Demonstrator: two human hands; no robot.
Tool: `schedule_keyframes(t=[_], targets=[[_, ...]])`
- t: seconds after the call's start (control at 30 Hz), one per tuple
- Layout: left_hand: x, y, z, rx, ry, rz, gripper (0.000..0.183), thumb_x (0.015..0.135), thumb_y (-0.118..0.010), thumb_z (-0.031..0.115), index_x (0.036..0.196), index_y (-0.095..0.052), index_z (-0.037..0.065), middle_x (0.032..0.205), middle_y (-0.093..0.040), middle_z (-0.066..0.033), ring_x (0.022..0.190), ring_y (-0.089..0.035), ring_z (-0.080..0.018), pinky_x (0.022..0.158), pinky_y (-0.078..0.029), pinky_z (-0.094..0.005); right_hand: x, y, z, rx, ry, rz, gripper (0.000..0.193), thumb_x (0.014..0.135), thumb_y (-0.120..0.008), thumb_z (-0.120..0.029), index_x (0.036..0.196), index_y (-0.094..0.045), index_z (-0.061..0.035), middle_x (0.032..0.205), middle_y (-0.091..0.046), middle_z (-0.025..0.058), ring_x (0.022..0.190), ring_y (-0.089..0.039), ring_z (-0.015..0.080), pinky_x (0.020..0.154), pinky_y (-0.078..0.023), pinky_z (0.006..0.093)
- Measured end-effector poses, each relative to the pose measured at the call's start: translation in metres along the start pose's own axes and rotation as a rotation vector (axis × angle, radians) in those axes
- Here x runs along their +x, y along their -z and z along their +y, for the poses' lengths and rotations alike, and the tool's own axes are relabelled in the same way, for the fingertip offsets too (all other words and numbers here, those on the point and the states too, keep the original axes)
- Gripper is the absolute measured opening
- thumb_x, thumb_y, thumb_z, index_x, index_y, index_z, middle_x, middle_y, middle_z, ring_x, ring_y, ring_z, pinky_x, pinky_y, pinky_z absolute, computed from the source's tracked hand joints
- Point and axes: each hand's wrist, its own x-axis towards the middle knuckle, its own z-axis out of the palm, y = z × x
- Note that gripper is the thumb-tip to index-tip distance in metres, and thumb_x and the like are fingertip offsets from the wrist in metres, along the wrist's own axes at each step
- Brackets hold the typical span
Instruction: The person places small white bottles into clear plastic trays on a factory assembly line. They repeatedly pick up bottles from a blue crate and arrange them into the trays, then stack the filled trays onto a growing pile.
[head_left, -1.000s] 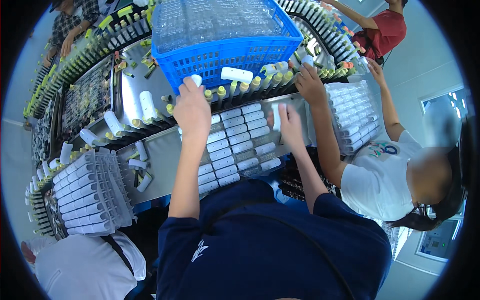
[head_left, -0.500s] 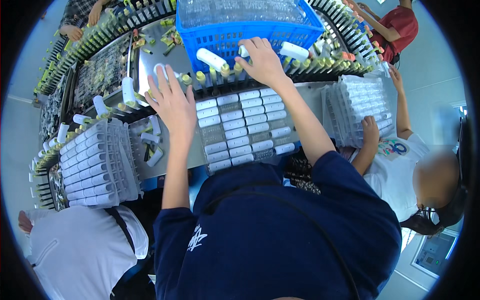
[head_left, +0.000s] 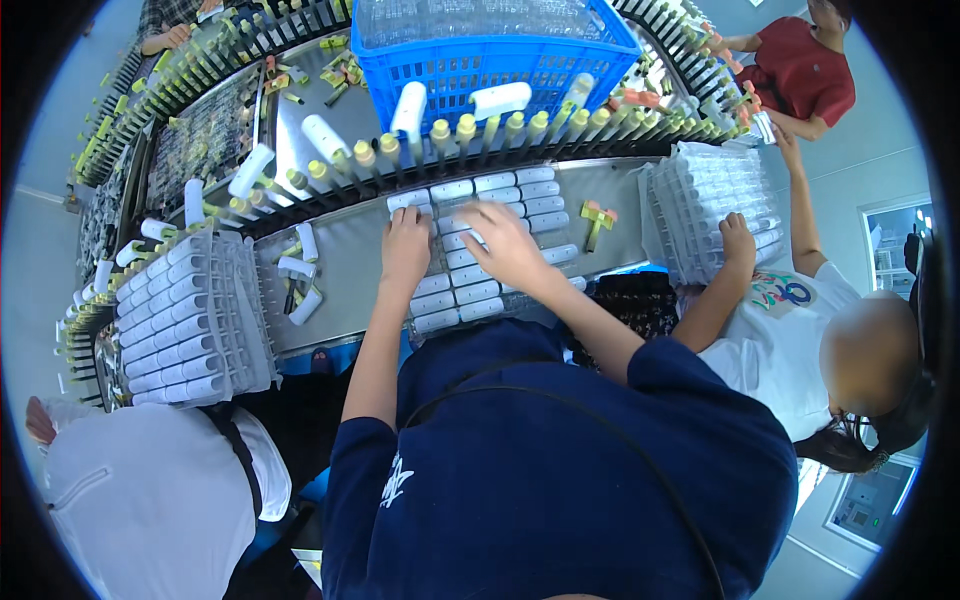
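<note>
Hand on left (head_left: pixel 406 246): palm down over white pieces (head_left: pixel 436 321), fingers close together; right hand (head_left: pixel 512 248): blurred, fingers parted; both grips unclear.

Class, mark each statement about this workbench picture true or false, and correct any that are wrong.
1. The person's left hand and right hand are over the rows of white pieces. True.
2. The blue crate stands between the person and those rows. False: the blue crate stands beyond them.
3. A yellow-and-pink piece lies to the right of the rows. True.
4. The nearest co-worker on the right wears a red top. False: that person's top is white.
5. A filled stack stands at the left. True.
</note>
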Motion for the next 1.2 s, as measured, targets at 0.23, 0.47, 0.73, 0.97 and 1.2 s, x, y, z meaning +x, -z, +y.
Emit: schedule_keyframes(t=[0.23,0.47,0.73,0.97,1.2], targets=[[0.012,0.004,-0.011,0.053,-0.109,-0.095,0.021,0.085,-0.073,0.006,0.106,-0.068,0.001,0.119,-0.062,-0.0123,0.121,-0.056,-0.0318,0.102,-0.048,-0.0481,-0.079,-0.006,0.053,-0.146,-0.148,-0.167,0.031,0.091,-0.072,-0.010,0.122,-0.069,-0.0132,0.126,-0.065,0.0072,0.122,-0.061,0.0313,0.103,-0.048,0.0487],[0.023,0.062,0.042,-0.336,-0.078,0.037,0.031,0.101,-0.067,0.011,0.129,-0.059,-0.001,0.115,-0.071,-0.0270,0.102,-0.071,-0.0437,0.089,-0.055,-0.0505,-0.075,-0.014,0.074,-0.198,-0.159,-0.203,0.032,0.088,-0.076,-0.017,0.119,-0.068,-0.0132,0.119,-0.063,0.0057,0.121,-0.058,0.0277,0.101,-0.047,0.0483],[0.124,0.134,0.128,-0.257,-0.258,0.486,0.039,0.098,-0.069,0.006,0.135,-0.061,0.000,0.111,-0.070,-0.0213,0.105,-0.067,-0.0410,0.093,-0.053,-0.0495,-0.075,0.005,0.074,-0.085,-0.153,-0.098,0.035,0.095,-0.071,-0.015,0.128,-0.063,-0.0072,0.120,-0.066,0.0138,0.121,-0.061,0.0354,0.101,-0.046,0.0518],[0.185,0.100,0.099,-0.081,-0.412,0.286,0.038,0.097,-0.067,0.008,0.134,-0.063,0.003,0.125,-0.069,-0.0161,0.122,-0.062,-0.0368,0.103,-0.051,-0.0468,-0.026,0.077,0.044,0.308,-0.498,0.200,0.030,0.110,-0.057,-0.017,0.132,-0.055,0.0026,0.105,-0.071,0.0248,0.093,-0.071,0.0427,0.083,-0.055,0.0466],[0.154,0.105,0.076,0.041,-0.155,0.284,0.055,0.076,-0.090,0.027,0.123,-0.067,0.013,0.110,-0.064,-0.0063,0.110,-0.062,-0.0289,0.089,-0.056,-0.0464,0.037,0.114,0.050,0.157,-0.292,0.443,0.033,0.099,-0.074,-0.019,0.127,-0.066,-0.0021,0.113,-0.068,0.0185,0.097,-0.067,0.0352,0.085,-0.053,0.0428]])
